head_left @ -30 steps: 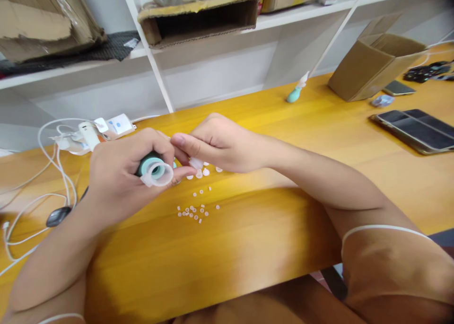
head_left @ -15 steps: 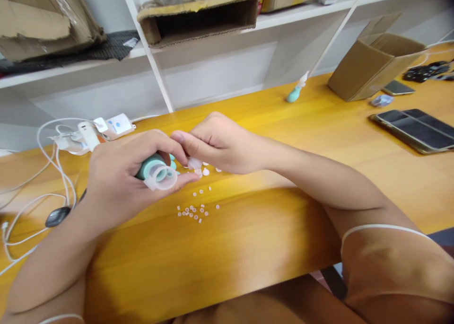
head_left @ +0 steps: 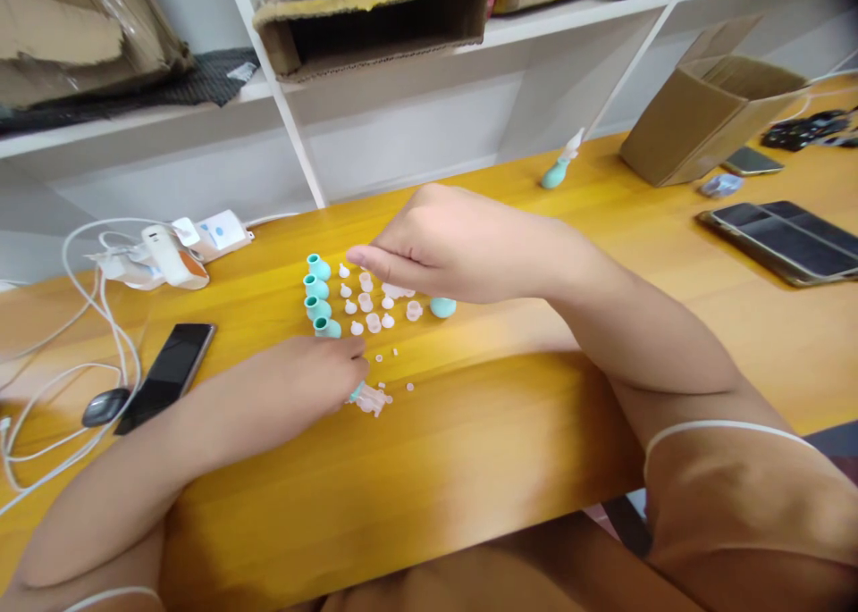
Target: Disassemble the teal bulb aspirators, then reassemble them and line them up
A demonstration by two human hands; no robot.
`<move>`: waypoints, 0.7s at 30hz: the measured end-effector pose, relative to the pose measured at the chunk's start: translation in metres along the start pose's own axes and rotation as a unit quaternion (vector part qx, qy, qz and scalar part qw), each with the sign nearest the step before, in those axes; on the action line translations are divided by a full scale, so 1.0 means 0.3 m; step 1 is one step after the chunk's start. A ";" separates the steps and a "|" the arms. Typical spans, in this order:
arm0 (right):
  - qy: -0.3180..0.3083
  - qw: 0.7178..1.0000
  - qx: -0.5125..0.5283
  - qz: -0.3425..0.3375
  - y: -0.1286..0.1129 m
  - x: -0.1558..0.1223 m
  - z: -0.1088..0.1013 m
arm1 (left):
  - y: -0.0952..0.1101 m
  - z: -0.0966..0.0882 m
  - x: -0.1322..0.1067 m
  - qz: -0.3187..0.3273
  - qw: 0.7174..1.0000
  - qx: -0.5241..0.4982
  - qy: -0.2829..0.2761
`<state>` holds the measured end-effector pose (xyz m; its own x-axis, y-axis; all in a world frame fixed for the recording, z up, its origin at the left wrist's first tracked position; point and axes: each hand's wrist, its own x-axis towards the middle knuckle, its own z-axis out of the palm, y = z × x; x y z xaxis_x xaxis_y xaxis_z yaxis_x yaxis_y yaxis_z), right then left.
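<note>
My left hand (head_left: pixel 305 384) rests low on the yellow table (head_left: pixel 469 451), fingers closed on a teal bulb with a clear cap (head_left: pixel 365 398) that lies on its side among tiny white beads. My right hand (head_left: pixel 456 246) hovers above rows of small parts, its thumb and fingers pinched together; what they hold is hidden. Below it stand several teal bulbs in a column (head_left: pixel 316 295), several small white caps (head_left: pixel 365 304) and one loose teal bulb (head_left: pixel 442 307).
A black phone (head_left: pixel 167 373), a dark mouse (head_left: pixel 104 406) and white cables with chargers (head_left: pixel 161 255) lie at the left. At the right are a cardboard box (head_left: pixel 703 121), phones (head_left: pixel 784 241) and another teal bulb tool (head_left: pixel 559 170). White shelves stand behind.
My left hand has dropped from mid-air to the table with the teal bulb. My right hand rose and shifted right, uncovering the rows of bulbs and caps.
</note>
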<state>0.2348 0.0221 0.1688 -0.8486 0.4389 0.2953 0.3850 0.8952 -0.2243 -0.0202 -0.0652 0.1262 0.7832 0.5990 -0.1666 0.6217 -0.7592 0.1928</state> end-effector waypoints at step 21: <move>-0.013 0.976 -0.106 0.190 0.171 -0.009 -0.048 | -0.042 -0.073 0.019 -0.092 0.996 -0.013 0.008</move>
<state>0.2621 0.0679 0.1700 -0.6381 0.7426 0.2033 0.7377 0.6653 -0.1146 -0.0232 -0.0467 0.1440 0.6559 0.7318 -0.1853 0.7546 -0.6294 0.1854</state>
